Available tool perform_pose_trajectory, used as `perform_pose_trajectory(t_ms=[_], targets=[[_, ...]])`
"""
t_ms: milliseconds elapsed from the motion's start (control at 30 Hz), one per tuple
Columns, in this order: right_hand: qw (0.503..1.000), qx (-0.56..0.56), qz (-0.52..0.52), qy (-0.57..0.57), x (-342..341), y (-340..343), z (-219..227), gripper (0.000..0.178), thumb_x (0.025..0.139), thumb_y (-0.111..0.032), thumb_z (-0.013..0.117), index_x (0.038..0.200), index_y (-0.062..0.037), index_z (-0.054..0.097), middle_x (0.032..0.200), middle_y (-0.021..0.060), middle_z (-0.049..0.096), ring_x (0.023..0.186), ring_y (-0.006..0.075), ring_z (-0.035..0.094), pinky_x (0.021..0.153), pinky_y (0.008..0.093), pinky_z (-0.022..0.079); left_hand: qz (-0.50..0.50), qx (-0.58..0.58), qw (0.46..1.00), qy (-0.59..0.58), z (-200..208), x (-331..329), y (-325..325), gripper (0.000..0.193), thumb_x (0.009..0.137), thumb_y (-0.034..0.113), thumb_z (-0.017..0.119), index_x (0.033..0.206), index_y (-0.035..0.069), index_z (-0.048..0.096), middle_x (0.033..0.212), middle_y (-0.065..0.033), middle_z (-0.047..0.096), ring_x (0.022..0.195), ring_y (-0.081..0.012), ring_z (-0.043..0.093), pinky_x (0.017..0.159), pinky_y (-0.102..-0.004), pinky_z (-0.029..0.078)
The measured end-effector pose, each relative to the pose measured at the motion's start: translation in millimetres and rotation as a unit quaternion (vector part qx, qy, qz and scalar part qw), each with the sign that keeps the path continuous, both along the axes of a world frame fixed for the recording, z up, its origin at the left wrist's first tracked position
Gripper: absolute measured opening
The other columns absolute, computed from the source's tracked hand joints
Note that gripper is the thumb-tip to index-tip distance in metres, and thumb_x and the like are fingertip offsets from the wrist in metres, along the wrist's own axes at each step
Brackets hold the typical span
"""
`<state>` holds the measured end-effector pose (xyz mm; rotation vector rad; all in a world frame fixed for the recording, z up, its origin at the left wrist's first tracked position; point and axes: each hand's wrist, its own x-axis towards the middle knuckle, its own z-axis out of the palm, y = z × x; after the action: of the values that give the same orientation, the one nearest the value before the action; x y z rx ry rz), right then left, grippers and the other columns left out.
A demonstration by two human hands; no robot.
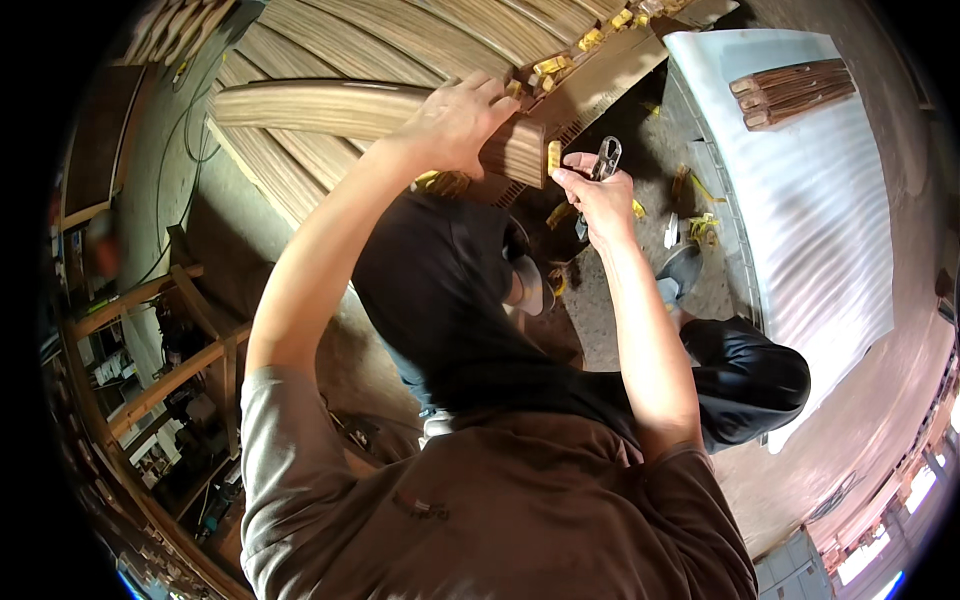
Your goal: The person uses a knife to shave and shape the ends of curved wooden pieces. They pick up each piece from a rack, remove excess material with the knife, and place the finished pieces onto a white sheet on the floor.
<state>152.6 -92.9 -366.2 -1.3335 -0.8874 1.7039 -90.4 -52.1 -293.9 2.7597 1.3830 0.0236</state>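
My left hand (462,122) is wrapped over a long, curved piece of striped brown wood (320,106), pressing it against the stacked pieces beneath. At the wood's right end a small tenon wrapped in yellow tape (554,158) sticks out. My right hand (598,200) is closed around a slim metal tool that looks like a utility knife (608,158), its rounded end pointing up and away. Thumb and index fingertip of that hand touch the yellow-taped tenon. Whether the tape is being pinched there is too small to tell.
Similar wooden pieces (330,45) lie side by side under the held one, several with yellow-taped ends (552,66). Right of me, a white-covered surface (820,200) carries a small bundle of brown wood pieces (795,93). Yellow tape scraps (704,230) litter the floor. A wooden frame (180,385) stands left.
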Motion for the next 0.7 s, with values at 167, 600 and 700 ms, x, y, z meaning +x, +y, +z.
perform_pose_trajectory(t_ms=[167, 600, 700], targets=[[0.999, 0.026, 0.001, 0.023, 2, -3, 7, 0.02, 0.087, 0.001, 0.074, 0.106, 0.0037, 0.071, 0.078, 0.0008, 0.067, 0.06, 0.0053, 0.053, 0.053, 0.0216, 0.043, 0.009, -0.021, 0.999, -0.038, 9, -2, -19, 0.061, 0.059, 0.021, 0.089, 0.112, 0.007, 0.061, 0.124, -0.0111, 0.058, 0.108, -0.0307, 0.062, 0.087, -0.039, 0.056], [0.89, 0.323, 0.115, -0.302, 6, 13, -1, 0.012, 0.092, -0.009, 0.068, 0.099, -0.004, 0.075, 0.091, 0.0147, 0.073, 0.083, 0.0232, 0.073, 0.075, 0.0304, 0.055, 0.139, -0.15, 0.979, -0.012, 17, 0, -16, 0.047, 0.065, 0.022, 0.074, 0.112, 0.02, 0.071, 0.083, -0.0142, 0.072, 0.084, -0.035, 0.07, 0.072, -0.0469, 0.055], [0.904, 0.337, 0.052, -0.259, -1, -4, -5, 0.013, 0.093, -0.009, 0.067, 0.102, -0.0032, 0.074, 0.098, 0.0115, 0.073, 0.089, 0.0245, 0.072, 0.081, 0.0342, 0.056, 0.126, -0.15, 0.981, -0.009, 25, -1, -15, 0.045, 0.065, 0.025, 0.072, 0.109, 0.019, 0.071, 0.084, -0.0146, 0.072, 0.087, -0.0358, 0.07, 0.073, -0.0476, 0.055]])
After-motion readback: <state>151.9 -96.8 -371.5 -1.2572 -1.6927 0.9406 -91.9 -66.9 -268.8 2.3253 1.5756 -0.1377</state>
